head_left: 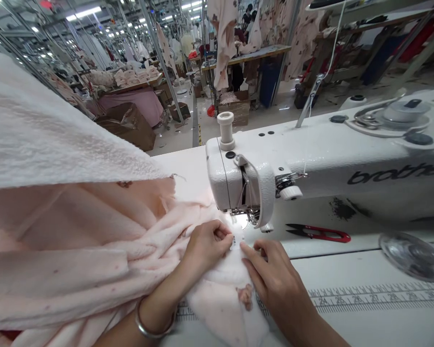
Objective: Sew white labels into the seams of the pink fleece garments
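Pale pink plush fabric (217, 294) with a small brown bear print lies under the presser area of a white sewing machine (242, 178). My left hand (206, 243) is closed, its thumb and fingertips pinching a small white label (233, 242) with dark marks on the fabric, just in front of the lit needle area. To the right, my right hand (277, 272) lies palm down with its index finger stretched out, the fingertip touching the fabric beside the label. Its other fingers are partly bent. The needle tip is hard to make out in the glare.
Red-handled thread snips (318, 233) lie right of the needle area, near a clear round plastic piece (414, 255). A ruler tape (376, 297) runs along the table front. Bulky fabric (58, 135) rises at left. Behind are a cardboard box (130, 125) and other worktables.
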